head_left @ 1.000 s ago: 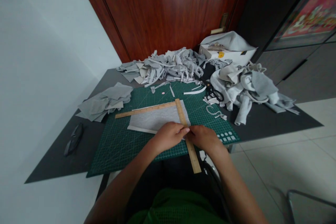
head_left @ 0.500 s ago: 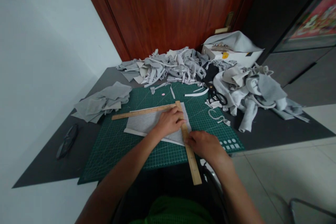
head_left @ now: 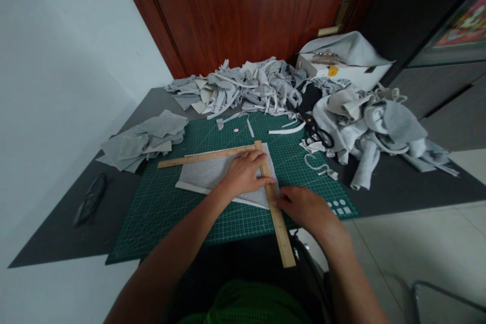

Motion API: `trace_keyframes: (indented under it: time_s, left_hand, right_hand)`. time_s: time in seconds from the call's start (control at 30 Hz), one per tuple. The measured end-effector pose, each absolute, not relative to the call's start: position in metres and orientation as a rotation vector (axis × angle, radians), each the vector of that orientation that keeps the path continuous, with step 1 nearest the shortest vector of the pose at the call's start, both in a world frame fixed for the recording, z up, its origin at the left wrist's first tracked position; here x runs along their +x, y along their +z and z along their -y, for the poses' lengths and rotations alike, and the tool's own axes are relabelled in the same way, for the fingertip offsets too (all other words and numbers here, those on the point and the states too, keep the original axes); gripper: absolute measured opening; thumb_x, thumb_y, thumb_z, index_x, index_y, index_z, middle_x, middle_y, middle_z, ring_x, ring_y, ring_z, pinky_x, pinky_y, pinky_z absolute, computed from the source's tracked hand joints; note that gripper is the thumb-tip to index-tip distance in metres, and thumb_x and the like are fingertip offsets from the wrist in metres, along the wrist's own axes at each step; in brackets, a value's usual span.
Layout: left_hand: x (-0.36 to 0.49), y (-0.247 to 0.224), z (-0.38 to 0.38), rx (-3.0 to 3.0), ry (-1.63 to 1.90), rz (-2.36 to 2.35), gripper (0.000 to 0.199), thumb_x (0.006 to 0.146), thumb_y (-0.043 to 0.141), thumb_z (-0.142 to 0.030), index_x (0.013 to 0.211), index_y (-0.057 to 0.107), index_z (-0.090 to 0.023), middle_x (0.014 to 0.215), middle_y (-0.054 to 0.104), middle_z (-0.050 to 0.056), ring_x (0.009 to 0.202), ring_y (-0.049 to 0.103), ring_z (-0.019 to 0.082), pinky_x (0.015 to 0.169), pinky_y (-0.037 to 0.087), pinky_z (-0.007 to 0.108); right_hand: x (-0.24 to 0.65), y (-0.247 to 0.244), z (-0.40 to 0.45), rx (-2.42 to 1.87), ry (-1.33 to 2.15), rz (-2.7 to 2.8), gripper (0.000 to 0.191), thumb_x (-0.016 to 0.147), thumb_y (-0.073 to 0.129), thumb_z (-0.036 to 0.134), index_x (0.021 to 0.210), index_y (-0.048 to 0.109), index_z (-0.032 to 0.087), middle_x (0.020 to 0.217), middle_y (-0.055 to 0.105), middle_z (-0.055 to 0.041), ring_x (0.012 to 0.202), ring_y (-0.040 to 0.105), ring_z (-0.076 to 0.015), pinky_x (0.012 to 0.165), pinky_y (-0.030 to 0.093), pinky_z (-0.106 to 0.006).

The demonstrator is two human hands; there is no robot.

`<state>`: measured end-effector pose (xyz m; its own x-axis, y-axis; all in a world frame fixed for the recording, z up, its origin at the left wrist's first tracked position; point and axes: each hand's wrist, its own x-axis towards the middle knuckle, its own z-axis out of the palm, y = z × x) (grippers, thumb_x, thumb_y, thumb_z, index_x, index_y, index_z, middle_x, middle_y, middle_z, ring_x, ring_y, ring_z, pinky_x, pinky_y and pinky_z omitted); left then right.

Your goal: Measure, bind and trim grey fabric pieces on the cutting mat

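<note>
A grey cloth (head_left: 207,173) lies on the green cutting mat (head_left: 159,217), with a pale strip along its near edge. A wooden L-shaped ruler (head_left: 283,235) rests over it; one arm follows the cloth's far edge, the other runs down its right side past the mat's near edge. My left hand (head_left: 248,172) lies on the cloth and ruler near the corner, fingers spread and thumb out across the ruler. Beside the ruler's right edge, my right hand (head_left: 301,205) is closed, its fingertips at the ruler; whatever they pinch is too small to make out.
Grey scraps (head_left: 258,86) are heaped along the back, and more cloth (head_left: 379,126) is piled at right beside black scissors (head_left: 319,134). Flat pieces (head_left: 148,139) and a dark pouch (head_left: 90,200) lie at left. A white box (head_left: 349,72) stands behind.
The view has shifted slightly. My left thumb has stretched out over the ruler, and my left fingers lie flatter. The cloth and ruler look the same.
</note>
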<state>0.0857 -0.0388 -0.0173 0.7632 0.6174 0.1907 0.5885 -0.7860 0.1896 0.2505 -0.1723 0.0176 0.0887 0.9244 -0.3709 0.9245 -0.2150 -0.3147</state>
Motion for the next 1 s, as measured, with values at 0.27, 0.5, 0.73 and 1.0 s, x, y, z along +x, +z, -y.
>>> trace_keyframes:
  time_s: [0.27, 0.5, 0.73, 1.0]
  left_hand:
    - [0.089, -0.018, 0.037, 2.827, 0.367, -0.972, 0.071, 0.085, 0.072, -0.070, 0.135, 0.063, -0.021, 0.148, 0.060, 0.008, 0.133, 0.057, 0.031, 0.114, 0.044, 0.044]
    - [0.088, -0.015, 0.038, 2.898, 0.268, -0.952, 0.087, 0.079, 0.071, -0.079, 0.142, 0.057, -0.021, 0.156, 0.053, 0.009, 0.131, 0.057, 0.035, 0.112, 0.045, 0.048]
    - [0.089, -0.015, 0.037, 2.856, 0.305, -0.948, 0.094, 0.071, 0.077, -0.080, 0.141, 0.054, -0.021, 0.151, 0.056, 0.011, 0.131, 0.057, 0.034, 0.112, 0.045, 0.047]
    - [0.088, -0.017, 0.036, 2.847, 0.356, -0.921, 0.091, 0.068, 0.082, -0.077, 0.135, 0.055, -0.020, 0.151, 0.056, 0.011, 0.133, 0.057, 0.034, 0.114, 0.045, 0.046]
  right_hand:
    - [0.268, 0.017, 0.173, 2.324, -0.957, -1.978, 0.023, 0.095, 0.066, 0.040, 0.078, 0.064, 0.024, 0.083, 0.072, -0.0013, 0.079, 0.065, -0.0183, 0.062, 0.031, -0.029]
    - [0.288, 0.012, 0.174, 2.196, -1.083, -1.973, 0.026, 0.076, 0.081, 0.041, 0.085, 0.063, 0.024, 0.086, 0.069, 0.0001, 0.080, 0.061, -0.0184, 0.060, 0.031, -0.029]
    - [0.305, 0.009, 0.175, 2.243, -1.161, -1.978, 0.015, 0.086, 0.070, 0.035, 0.079, 0.065, 0.024, 0.081, 0.069, -0.0007, 0.076, 0.061, -0.0173, 0.061, 0.033, -0.029]
    - [0.306, 0.008, 0.169, 2.352, -0.967, -2.036, 0.032, 0.087, 0.066, 0.052, 0.072, 0.064, 0.024, 0.074, 0.066, -0.0008, 0.067, 0.056, -0.0164, 0.058, 0.029, -0.030]
